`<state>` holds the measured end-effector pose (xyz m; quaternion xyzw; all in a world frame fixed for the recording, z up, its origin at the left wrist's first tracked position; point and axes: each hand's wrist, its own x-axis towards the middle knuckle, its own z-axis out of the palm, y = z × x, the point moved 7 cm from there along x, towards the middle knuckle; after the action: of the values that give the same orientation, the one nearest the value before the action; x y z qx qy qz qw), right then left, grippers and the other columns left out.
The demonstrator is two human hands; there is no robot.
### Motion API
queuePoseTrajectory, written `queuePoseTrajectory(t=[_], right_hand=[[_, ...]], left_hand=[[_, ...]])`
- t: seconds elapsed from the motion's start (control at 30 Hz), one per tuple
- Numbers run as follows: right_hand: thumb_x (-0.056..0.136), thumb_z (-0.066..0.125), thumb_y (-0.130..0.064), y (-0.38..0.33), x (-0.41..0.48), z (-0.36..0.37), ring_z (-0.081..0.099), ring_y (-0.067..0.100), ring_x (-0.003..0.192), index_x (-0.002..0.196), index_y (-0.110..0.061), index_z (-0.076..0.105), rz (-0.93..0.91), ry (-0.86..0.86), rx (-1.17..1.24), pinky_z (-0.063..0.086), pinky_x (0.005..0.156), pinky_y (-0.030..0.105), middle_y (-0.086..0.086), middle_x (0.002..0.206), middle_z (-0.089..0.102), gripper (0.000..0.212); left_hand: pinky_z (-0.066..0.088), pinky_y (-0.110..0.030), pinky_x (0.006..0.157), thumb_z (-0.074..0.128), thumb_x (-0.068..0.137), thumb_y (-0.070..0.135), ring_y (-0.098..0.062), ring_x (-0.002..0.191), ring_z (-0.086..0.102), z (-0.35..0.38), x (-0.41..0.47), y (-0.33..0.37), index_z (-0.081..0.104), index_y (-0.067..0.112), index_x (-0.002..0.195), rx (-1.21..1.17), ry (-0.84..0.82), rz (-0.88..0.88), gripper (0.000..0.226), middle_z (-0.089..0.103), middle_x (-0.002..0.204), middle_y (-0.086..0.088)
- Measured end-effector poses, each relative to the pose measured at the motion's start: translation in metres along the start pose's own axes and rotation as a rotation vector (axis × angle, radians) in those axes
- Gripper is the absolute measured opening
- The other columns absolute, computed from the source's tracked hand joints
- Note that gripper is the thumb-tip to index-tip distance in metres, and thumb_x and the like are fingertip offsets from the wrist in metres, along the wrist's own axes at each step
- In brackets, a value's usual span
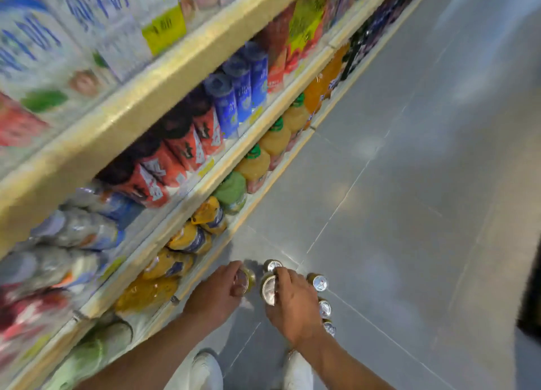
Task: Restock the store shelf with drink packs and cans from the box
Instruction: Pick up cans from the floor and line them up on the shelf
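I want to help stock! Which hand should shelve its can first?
Probably left: the left hand grips a can beside the bottom shelf; the right hand holds a second can farther out.

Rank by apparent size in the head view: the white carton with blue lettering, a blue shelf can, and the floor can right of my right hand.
Largest: white carton, likely helped by nearness to the camera.
Middle: blue shelf can.
Smallest: floor can, mostly its top showing.
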<state>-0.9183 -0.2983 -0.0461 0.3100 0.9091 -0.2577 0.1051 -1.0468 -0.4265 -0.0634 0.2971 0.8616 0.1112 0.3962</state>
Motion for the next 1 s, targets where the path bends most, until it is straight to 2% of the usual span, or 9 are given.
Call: queuePoseTrajectory(t=[0.07,0.17,0.27,0.37,0.43,0.57,0.7,0.83,1.0], right_hand=[[0.064,0.061,-0.045,-0.013,-0.012,-0.047,0.064,0.027,0.091,0.121,-0.023,0.054,0.02,0.039,0.102,0.051,0.077,0.039,-0.001,0.106,0.067,0.062],[0.066,0.068,-0.041,-0.034,-0.047,-0.127,0.064,0.024,0.098,0.126,-0.033,0.046,0.104,0.075,0.259,0.052,0.083,0.04,-0.006,0.109,0.066,0.064],[0.068,0.074,-0.047,-0.051,-0.075,-0.198,0.064,0.018,0.095,0.119,-0.043,0.043,0.143,0.114,0.412,0.055,0.081,0.039,-0.013,0.104,0.063,0.059],[0.063,0.079,-0.051,-0.079,-0.102,-0.276,0.062,0.013,0.096,0.108,-0.043,0.043,0.054,0.156,0.43,0.051,0.077,0.031,-0.017,0.101,0.063,0.058],[0.058,0.079,-0.057,-0.102,-0.123,-0.323,0.061,0.012,0.095,0.105,-0.043,0.044,-0.028,0.158,0.443,0.049,0.076,0.03,-0.017,0.101,0.064,0.06],[0.056,0.083,-0.059,-0.152,-0.156,-0.405,0.059,0.0,0.102,0.11,-0.051,0.05,-0.282,0.175,0.423,0.049,0.084,0.024,-0.024,0.107,0.063,0.064],[0.053,0.081,-0.058,-0.213,-0.188,-0.458,0.059,0.004,0.108,0.121,-0.052,0.052,-0.448,0.117,0.442,0.051,0.093,0.031,-0.02,0.118,0.062,0.073],[0.061,0.089,-0.038,-0.276,-0.217,-0.482,0.06,0.001,0.107,0.121,-0.051,0.054,-0.589,0.047,0.495,0.051,0.09,0.029,-0.025,0.116,0.064,0.071],[0.064,0.092,-0.023,-0.37,-0.256,-0.485,0.064,-0.001,0.096,0.105,-0.052,0.057,-0.753,-0.02,0.537,0.051,0.072,0.015,-0.027,0.104,0.066,0.061]], left_hand=[[0.051,-0.038,0.09,0.065,0.08,0.031,-0.022,0.114,0.061,-0.037,-0.031,0.029,0.042,0.032,0.137,-0.051,0.027,0.017,0.062,0.06,0.127,0.005],[0.048,-0.031,0.086,0.067,0.079,0.028,-0.023,0.112,0.06,-0.102,-0.098,0.084,0.041,0.027,0.139,-0.106,0.073,0.02,0.065,0.061,0.125,0.001],[0.048,-0.031,0.077,0.067,0.083,0.03,-0.023,0.094,0.063,-0.155,-0.156,0.129,0.041,0.022,0.131,-0.135,0.137,0.016,0.055,0.065,0.109,-0.001],[0.05,-0.029,0.075,0.067,0.075,0.047,-0.014,0.085,0.063,-0.207,-0.219,0.161,0.044,0.03,0.115,-0.231,0.255,0.073,0.05,0.062,0.093,0.009],[0.048,-0.023,0.072,0.071,0.064,0.056,-0.004,0.083,0.062,-0.235,-0.26,0.17,0.046,0.038,0.111,-0.302,0.331,0.08,0.056,0.063,0.094,0.017],[0.043,-0.002,0.069,0.084,0.069,0.034,0.021,0.087,0.058,-0.291,-0.339,0.191,0.051,0.047,0.106,-0.521,0.464,0.146,0.052,0.064,0.094,0.026],[0.045,-0.014,0.094,0.082,0.067,0.04,0.016,0.109,0.055,-0.328,-0.412,0.18,0.052,0.05,0.119,-0.694,0.631,0.195,0.061,0.061,0.116,0.028],[0.041,-0.008,0.089,0.084,0.073,0.035,0.025,0.104,0.05,-0.359,-0.484,0.157,0.051,0.057,0.112,-0.764,0.784,0.193,0.056,0.057,0.116,0.033],[0.051,-0.034,0.098,0.082,0.064,0.053,-0.003,0.113,0.061,-0.387,-0.582,0.106,0.054,0.044,0.118,-0.758,0.978,0.159,0.062,0.066,0.118,0.016]])
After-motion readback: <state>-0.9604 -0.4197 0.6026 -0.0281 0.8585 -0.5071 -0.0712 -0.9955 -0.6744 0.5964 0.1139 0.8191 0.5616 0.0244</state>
